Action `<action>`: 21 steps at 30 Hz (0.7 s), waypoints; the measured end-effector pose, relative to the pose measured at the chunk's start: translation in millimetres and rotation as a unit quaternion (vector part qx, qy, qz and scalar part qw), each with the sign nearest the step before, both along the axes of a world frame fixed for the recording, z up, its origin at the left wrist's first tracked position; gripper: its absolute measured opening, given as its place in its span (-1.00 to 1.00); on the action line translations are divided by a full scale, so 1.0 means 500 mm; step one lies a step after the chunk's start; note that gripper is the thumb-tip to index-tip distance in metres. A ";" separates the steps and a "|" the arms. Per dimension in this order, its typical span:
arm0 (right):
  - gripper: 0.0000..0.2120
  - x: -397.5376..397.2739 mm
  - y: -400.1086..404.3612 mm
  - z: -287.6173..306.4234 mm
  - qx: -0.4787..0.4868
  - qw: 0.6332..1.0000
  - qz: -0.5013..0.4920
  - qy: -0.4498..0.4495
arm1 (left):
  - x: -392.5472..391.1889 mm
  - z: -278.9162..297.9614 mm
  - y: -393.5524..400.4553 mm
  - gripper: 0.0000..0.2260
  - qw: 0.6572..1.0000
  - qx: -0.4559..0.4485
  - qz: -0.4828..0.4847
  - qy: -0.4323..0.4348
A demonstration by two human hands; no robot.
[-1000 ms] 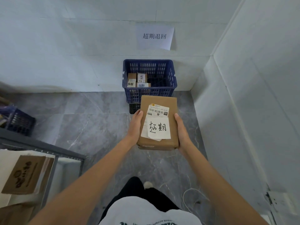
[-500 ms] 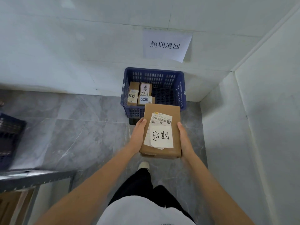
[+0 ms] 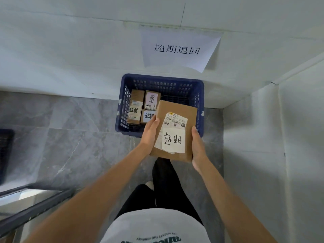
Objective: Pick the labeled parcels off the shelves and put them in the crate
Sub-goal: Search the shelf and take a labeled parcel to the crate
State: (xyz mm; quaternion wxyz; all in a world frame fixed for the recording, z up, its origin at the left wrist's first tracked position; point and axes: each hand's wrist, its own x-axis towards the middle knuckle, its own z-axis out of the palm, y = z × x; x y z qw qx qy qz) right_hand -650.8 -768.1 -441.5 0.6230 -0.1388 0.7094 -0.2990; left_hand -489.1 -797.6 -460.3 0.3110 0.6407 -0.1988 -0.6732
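The left hand [image 3: 150, 133] and right hand [image 3: 198, 148] are gripping the cardboard parcel [image 3: 175, 111] by its two long sides, holding it above the near rim of the blue crate [image 3: 164, 79]. A barcode label [image 3: 175, 120] and a white note [image 3: 174, 140] reading "超期" are showing on its top. Three labeled parcels [image 3: 135, 106] are lying in the crate's left half. A wall sign [image 3: 178, 50] is reading "超期退回". A metal shelf [image 3: 33, 204] is standing at lower left.

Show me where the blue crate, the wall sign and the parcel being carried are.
blue crate [image 3: 164, 78], head view, on its far rim.
wall sign [image 3: 177, 50], head view, on its printed characters.
carried parcel [image 3: 175, 109], head view, on bare cardboard above its labels.
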 end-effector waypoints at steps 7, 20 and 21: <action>-0.33 -0.073 -0.187 -0.161 -0.032 0.991 0.094 0.085 | -0.076 -0.130 -0.180 -0.73 0.997 0.067 -0.011 -0.026; -0.54 -0.121 -0.388 -0.541 0.004 0.997 0.031 0.069 | -0.138 -0.542 -0.424 -0.68 0.990 0.138 0.011 0.011; -0.54 -0.121 -0.397 -0.571 -0.001 0.997 0.033 0.071 | -0.139 -0.580 -0.428 -0.68 0.990 0.143 0.012 0.015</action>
